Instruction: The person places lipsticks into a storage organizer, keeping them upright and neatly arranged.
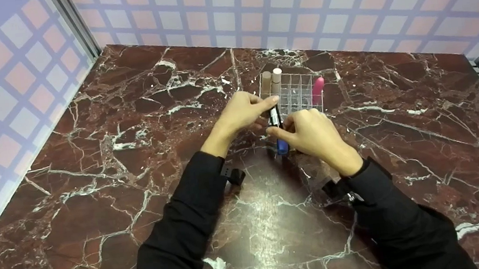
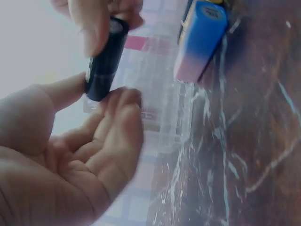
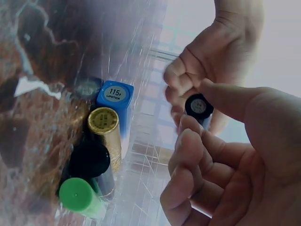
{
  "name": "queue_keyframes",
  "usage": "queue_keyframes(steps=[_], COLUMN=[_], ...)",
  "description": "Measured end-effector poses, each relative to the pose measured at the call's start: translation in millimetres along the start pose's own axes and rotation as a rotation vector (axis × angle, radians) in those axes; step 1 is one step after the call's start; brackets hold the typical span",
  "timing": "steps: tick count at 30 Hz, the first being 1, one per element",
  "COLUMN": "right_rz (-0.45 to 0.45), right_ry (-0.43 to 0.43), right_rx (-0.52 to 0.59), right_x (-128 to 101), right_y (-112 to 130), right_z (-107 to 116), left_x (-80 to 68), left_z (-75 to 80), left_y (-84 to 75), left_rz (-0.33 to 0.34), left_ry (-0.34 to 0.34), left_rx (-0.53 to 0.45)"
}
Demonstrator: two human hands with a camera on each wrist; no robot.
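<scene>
Black lipstick tube (image 1: 273, 117) sits at frame centre, pinched from both sides: left hand (image 1: 241, 112) grips its upper end with curled fingertips, right hand (image 1: 311, 133) pinches its lower end, just before the clear organizer (image 1: 298, 94).

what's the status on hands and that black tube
Left hand and right hand both pinch black tube. Clear organizer just beyond. Nothing blocking.

We see a black lipstick tube (image 1: 273, 116) with a pale band near one end, cylindrical and glossy, held roughly upright above the table just in front of the clear organizer (image 1: 296, 94), pinched at both ends between our fingers (image 2: 96, 28).
</scene>
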State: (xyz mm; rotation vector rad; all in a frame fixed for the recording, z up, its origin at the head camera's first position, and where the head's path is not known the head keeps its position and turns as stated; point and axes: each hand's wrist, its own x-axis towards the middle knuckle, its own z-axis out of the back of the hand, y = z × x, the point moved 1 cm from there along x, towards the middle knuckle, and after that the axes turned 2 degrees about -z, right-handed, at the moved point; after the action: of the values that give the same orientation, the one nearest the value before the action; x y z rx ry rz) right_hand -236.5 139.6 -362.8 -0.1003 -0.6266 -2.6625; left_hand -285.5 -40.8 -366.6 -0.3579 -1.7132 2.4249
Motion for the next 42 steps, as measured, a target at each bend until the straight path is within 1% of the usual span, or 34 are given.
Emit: queue_keyframes(steps=[3, 5, 9, 12, 17, 23, 28, 36, 42], right_rz=[-0.021, -0.027, -0.022, -0.019, -0.027, -0.039, -0.046, -0.028, -0.012], right_ry=[-0.031, -0.045, -0.067, -0.074, -0.069, -0.057, -0.049, -0.035, -0.015], right_rx=[0.012, 0.025, 0.041, 0.044, 0.048, 0.071, 0.071, 0.066, 0.081], right_x=[0.3, 0.5, 1.1, 1.6, 2.1, 2.2, 2.1, 2.4, 4.3], right_y=[-1.0, -1.4, -3.7, -5.2, -7.0, -6.9, -6.9, -8.6, -12.0], right_z=[0.8, 1.2, 1.0, 1.3, 3.0, 3.9, 3.9, 7.3, 11.5], left_x=[0.8, 1.9, 3.7, 4.3, 5.2, 6.3, 6.4, 7.5, 7.4], left_z=[-1.1, -1.6, -2.5, -3.2, -4.1, -3.6, -3.3, -5.5, -7.8], left_y=[-1.8, -2.4, -2.2, -1.4, -0.1, 2.0, 4.1, 4.1, -0.1], left_rz=[-0.008, -0.002, 0.015, 0.012, 0.002, 0.017, 0.024, -0.011, -0.068], left_ry=[-0.037, -0.055, -0.066, -0.068, -0.072, -0.078, -0.072, -0.066, -0.073], left_rx=[-0.147, -0.211, -0.322, -0.374, -0.404, -0.443, -0.456, -0.477, -0.476])
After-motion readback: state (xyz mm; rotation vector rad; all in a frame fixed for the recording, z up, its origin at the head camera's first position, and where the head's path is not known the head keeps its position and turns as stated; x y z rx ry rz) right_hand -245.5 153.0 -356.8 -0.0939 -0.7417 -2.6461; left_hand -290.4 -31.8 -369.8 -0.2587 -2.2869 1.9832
